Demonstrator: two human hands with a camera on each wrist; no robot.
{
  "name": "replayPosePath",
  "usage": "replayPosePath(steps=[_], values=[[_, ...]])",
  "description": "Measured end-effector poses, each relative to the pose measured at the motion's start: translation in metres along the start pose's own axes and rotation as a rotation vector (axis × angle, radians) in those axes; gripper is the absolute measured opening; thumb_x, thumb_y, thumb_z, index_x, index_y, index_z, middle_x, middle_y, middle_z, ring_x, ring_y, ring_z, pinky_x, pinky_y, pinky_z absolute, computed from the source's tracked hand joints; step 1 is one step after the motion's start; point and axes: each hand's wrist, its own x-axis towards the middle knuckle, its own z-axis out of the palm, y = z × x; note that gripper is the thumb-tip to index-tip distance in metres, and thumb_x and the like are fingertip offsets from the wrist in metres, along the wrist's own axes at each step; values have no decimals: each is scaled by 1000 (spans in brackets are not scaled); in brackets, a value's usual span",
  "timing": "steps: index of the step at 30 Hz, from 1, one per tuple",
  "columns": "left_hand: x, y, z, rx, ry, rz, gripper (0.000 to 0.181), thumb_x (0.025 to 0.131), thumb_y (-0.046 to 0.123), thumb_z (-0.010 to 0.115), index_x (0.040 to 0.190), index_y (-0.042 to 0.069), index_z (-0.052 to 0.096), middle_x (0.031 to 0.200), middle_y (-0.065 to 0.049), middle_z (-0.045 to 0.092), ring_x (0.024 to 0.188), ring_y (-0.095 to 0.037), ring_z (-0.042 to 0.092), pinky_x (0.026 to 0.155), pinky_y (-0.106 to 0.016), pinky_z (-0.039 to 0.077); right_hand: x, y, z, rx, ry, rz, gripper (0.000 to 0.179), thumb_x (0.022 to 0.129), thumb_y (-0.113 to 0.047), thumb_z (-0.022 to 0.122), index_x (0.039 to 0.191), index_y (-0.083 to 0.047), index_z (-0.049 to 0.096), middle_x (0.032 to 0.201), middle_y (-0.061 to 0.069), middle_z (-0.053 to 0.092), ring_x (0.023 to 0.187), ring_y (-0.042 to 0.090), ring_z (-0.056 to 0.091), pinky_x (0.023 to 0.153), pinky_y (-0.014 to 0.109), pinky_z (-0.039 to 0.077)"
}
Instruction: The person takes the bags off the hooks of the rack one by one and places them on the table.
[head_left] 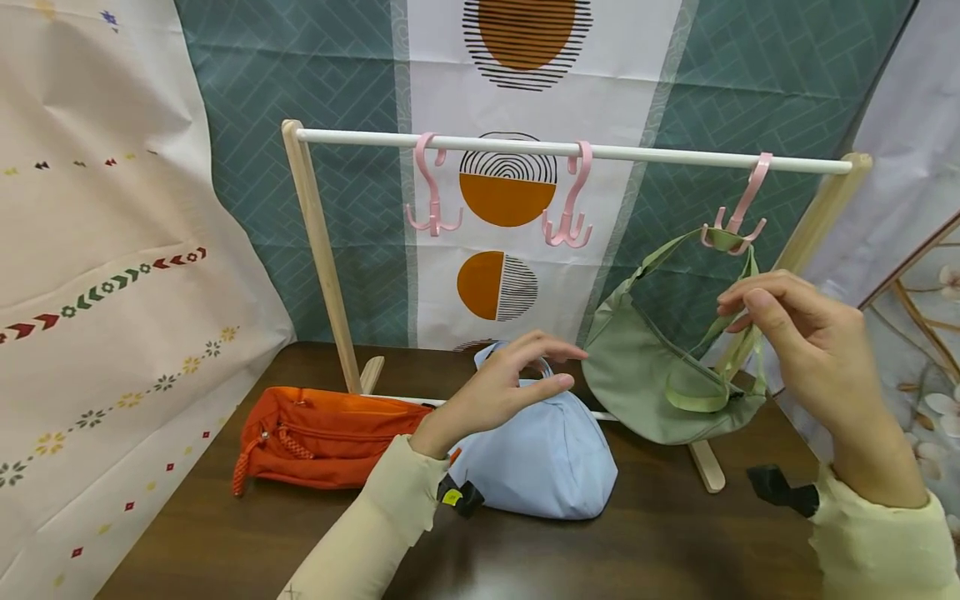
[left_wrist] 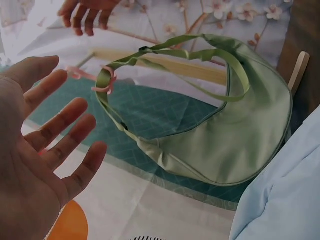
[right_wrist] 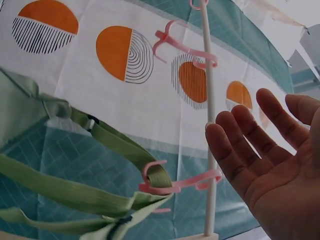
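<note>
A green shoulder bag (head_left: 645, 367) hangs by its strap from the rightmost pink hook (head_left: 742, 208) on the rack's white rail. Close to that strap, in front of the bag in the head view, is my right hand (head_left: 817, 350); its fingers are slightly bent and hold nothing. In the right wrist view the strap (right_wrist: 125, 150) loops over the hook, apart from my fingers. My left hand (head_left: 506, 387) hovers with spread fingers above a light blue bag (head_left: 555, 450), whose handle is partly behind it. The left wrist view shows the palm empty.
An orange bag (head_left: 330, 433) lies at the left of the dark wooden table (head_left: 615, 558). Two more pink hooks, one left (head_left: 433, 192) and one central (head_left: 572, 200), hang on the white rail (head_left: 495, 146). Wooden posts (head_left: 322, 250) hold the rail up. Patterned cloths stand behind and beside the table.
</note>
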Motion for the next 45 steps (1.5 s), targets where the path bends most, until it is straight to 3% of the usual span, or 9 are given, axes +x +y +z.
replayPosePath(steps=[9, 13, 18, 25, 28, 30, 34, 37, 45], values=[[18, 4, 4, 8, -38, 27, 44, 105, 23, 64, 149, 19, 57, 142, 8, 56, 126, -6, 52, 106, -31, 47, 24, 3, -15, -124, -4, 28, 20, 107, -3, 55, 110, 8, 72, 108, -11, 67, 98, 8, 56, 87, 12, 40], [24, 12, 5, -5, -68, 17, 49, 106, 25, 63, 154, 21, 51, 148, 7, 53, 132, -7, 50, 110, -32, 44, 32, 4, -21, -168, 0, 41, 22, 107, -8, 57, 115, 6, 73, 112, -14, 65, 103, 5, 56, 89, 12, 39], [33, 20, 7, -4, -102, -20, 53, 106, 28, 62, 157, 23, 46, 154, 5, 48, 136, -7, 47, 111, -33, 43, 46, 7, -27, -226, 21, 52, 24, 106, -12, 61, 122, 3, 72, 118, -21, 62, 115, -2, 55, 101, 15, 36], [59, 36, 11, 13, -74, -7, 54, 107, 25, 61, 158, 20, 44, 152, 0, 46, 131, -8, 45, 108, -35, 45, 77, 16, -36, -312, 43, 64, 33, 106, -15, 63, 134, 2, 65, 124, -31, 50, 126, -3, 44, 116, 22, 27], [70, 38, 14, 11, -53, -19, 55, 107, 25, 61, 159, 21, 42, 152, 1, 45, 130, -7, 46, 109, -32, 44, 85, 17, -40, -364, 17, 102, 37, 107, -18, 61, 140, -4, 63, 131, -21, 51, 134, 5, 42, 119, 27, 24], [76, 37, 17, 24, -35, -17, 56, 107, 25, 61, 159, 20, 41, 153, 0, 45, 130, -7, 47, 109, -32, 45, 91, 20, -40, -397, -6, 122, 39, 107, -19, 59, 143, -5, 60, 141, -5, 54, 142, 16, 40, 122, 37, 21], [84, 32, 21, 82, 0, -11, 57, 107, 24, 61, 160, 19, 40, 152, -3, 45, 127, -10, 46, 106, -27, 43, 100, 25, -39, -445, -71, 162, 43, 109, -17, 56, 151, -6, 53, 156, 22, 42, 147, 40, 32, 121, 64, 16], [91, 30, 23, 112, 15, -8, 58, 107, 25, 61, 161, 19, 40, 154, -3, 44, 131, -12, 46, 107, -25, 40, 104, 30, -39, -466, -109, 164, 46, 109, -15, 55, 154, -5, 48, 158, 25, 39, 148, 46, 29, 120, 68, 15], [120, 35, 17, 176, 4, -27, 63, 108, 30, 59, 164, 22, 32, 159, -4, 37, 144, -12, 37, 116, -27, 32, 115, 32, -40, -495, -183, 152, 50, 110, -16, 52, 158, -8, 42, 163, 23, 33, 153, 44, 25, 121, 68, 14]])
